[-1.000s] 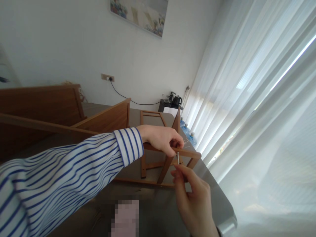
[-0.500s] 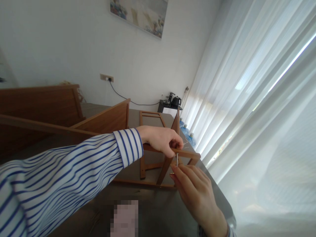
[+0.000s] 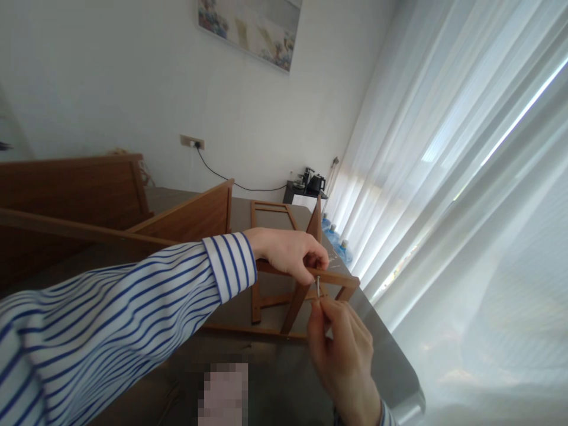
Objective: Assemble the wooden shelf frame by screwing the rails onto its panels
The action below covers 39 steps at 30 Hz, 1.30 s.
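- From my remote station I observe the left hand (image 3: 290, 251) with its grip closed over a rail (image 3: 341, 278) of the wooden frame (image 3: 293, 310).
- Right hand (image 3: 342, 346): grip closed on a thin metal rod (image 3: 318, 286) — pinched low, its upper end at the rail, just beside the left hand.
- Wooden frame located on the grey tabletop (image 3: 393, 355), near the right edge.
- I note wooden panels (image 3: 193, 212) to the left — blue bottles (image 3: 343, 252) beyond that edge.

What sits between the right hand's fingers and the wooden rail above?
In the head view, a thin metal rod spans that stretch, its lower end pinched in the right hand, its upper end at the wooden rail, beside the left hand.
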Tool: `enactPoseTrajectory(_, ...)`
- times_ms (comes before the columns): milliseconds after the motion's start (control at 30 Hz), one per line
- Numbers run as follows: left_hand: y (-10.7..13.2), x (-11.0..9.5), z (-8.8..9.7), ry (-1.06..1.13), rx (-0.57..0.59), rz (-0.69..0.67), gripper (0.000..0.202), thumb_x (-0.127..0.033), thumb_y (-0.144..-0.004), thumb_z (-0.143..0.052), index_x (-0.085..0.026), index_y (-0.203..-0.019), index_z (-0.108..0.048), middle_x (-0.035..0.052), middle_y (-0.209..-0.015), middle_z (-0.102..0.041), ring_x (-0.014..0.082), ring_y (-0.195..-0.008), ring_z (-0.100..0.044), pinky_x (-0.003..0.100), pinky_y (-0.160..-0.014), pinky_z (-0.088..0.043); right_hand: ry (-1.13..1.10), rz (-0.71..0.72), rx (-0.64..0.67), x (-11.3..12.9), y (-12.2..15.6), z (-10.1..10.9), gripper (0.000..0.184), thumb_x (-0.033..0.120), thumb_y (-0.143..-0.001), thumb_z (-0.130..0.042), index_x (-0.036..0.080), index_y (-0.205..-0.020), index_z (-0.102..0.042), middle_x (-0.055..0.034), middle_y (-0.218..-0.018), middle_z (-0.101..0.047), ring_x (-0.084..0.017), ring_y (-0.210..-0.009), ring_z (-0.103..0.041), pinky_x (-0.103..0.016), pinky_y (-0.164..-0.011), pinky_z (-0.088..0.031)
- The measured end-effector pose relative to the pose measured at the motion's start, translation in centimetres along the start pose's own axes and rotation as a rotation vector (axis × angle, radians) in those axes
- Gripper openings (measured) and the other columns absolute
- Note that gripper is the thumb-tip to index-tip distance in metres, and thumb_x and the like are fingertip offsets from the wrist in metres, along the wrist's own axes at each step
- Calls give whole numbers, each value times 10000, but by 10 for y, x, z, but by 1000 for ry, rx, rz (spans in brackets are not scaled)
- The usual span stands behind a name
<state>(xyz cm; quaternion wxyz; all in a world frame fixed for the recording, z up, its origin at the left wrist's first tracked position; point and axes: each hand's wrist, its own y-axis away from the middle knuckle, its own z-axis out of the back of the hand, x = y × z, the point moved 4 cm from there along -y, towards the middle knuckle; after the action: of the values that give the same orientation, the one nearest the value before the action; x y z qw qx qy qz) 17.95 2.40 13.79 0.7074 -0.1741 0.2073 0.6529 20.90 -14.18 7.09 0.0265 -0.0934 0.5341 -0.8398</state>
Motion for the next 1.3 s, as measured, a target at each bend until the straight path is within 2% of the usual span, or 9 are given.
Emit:
enactPoseTrajectory(167,0,0,-1,20,13,-4,245,-243,-701,-653,-178,-931,-604,-37,-778,-585,102,-682,-514,210,-613,-398,-351,-472,-63,-9,13,-6,174,204,-916,-501,191,-1090,-502,-49,-810,-709,-138,-637,-682,-200,-512,-523)
enactPoseTrajectory(300,0,0,-1,20,19,8,231,-233,-703,-643,-182,-925,-601,-39,-769,-583,99,-668,-514,210,-597,-391,-463,-541,2,-10,14,-6,170,209,-943,-436,187,-1098,-501,-49,-792,-713,-132,-618,-679,-197,-510,-529)
enactPoseTrajectory(533,0,2,-1,2,7,11,248,-230,-694,-649,-179,-933,-600,-40,-773,-581,99,-681,-507,206,-615,-393,-32,84,186,-1,-2,10,283,81,-888,-490,143,-1156,-557,-119,-981,-692,-203,-892,-660,-336,-759,-550)
enactPoseTrajectory(633,0,1,-1,-4,3,19,252,-228,-691,-649,-179,-933,-599,-37,-779,-582,101,-682,-507,210,-619,-392,204,291,244,3,-9,18,276,93,-879,-526,115,-1148,-588,-145,-1010,-689,-244,-924,-642,-386,-765,-535)
enactPoseTrajectory(767,0,-2,0,-8,16,15,226,-227,-693,-642,-180,-909,-596,-37,-772,-572,102,-678,-500,210,-610,-383,361,445,269,13,-15,25,241,76,-886,-505,58,-1093,-627,-160,-943,-702,-248,-831,-650,-391,-690,-515)
enactPoseTrajectory(867,1,-3,0,1,22,7,217,-215,-688,-642,-179,-897,-596,-38,-771,-567,101,-678,-498,208,-612,-382,374,436,252,15,-14,23,252,53,-877,-495,22,-1096,-617,-163,-887,-704,-251,-795,-656,-381,-653,-508)
enactPoseTrajectory(1000,1,-1,0,12,9,-3,212,-211,-688,-645,-181,-893,-595,-45,-757,-556,94,-667,-494,203,-606,-384,251,282,159,12,-5,13,263,44,-873,-489,52,-1119,-583,-110,-766,-697,-204,-692,-660,-324,-622,-519)
enactPoseTrajectory(1200,2,-2,0,-7,4,0,207,-239,-706,-644,-182,-899,-594,-45,-751,-560,96,-667,-496,205,-599,-374,-315,-406,57,3,12,-14,217,157,-945,-393,168,-1110,-535,-47,-803,-719,-117,-610,-668,-183,-515,-523)
enactPoseTrajectory(1300,2,-3,0,-14,9,12,222,-241,-710,-641,-182,-920,-601,-37,-775,-577,101,-683,-503,208,-609,-375,-463,-497,89,1,16,-18,234,183,-961,-372,179,-1142,-520,-56,-852,-725,-119,-657,-684,-195,-576,-553)
